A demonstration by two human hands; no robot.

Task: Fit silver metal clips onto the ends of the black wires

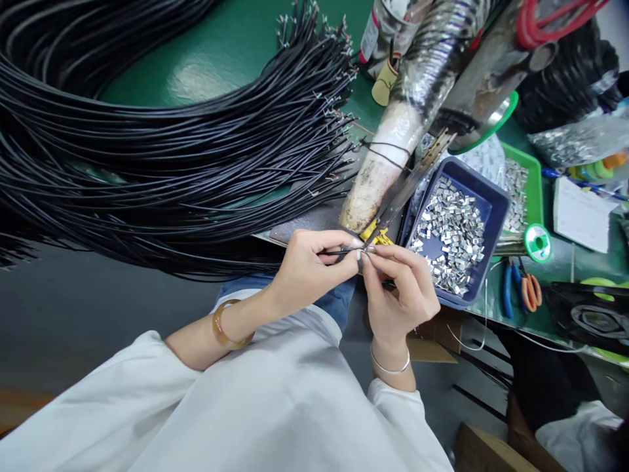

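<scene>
My left hand (312, 269) is closed in a pinch around a thin black cable (335, 252) close to its end. Thumb and fingers of my right hand (400, 285) meet at that same end, closed on a small silvery metal piece (366, 250), partly hidden by the fingertips. Both hands nearly touch, in front of a soldering iron (393, 203) on a yellow holder (381, 235). Just right of my right hand stands a dark blue bin (500, 190) holding many small metal connector shells (449, 229).
A thick bundle of black cables (196, 151) covers the green table's left side. A wrapped extraction hose (383, 164) slants down behind my hands. Rightward lie a green tray (535, 177), a solder spool (537, 242), pliers (529, 288) and paper (580, 213). Another person's dark-clothed leg (550, 367) shows lower right.
</scene>
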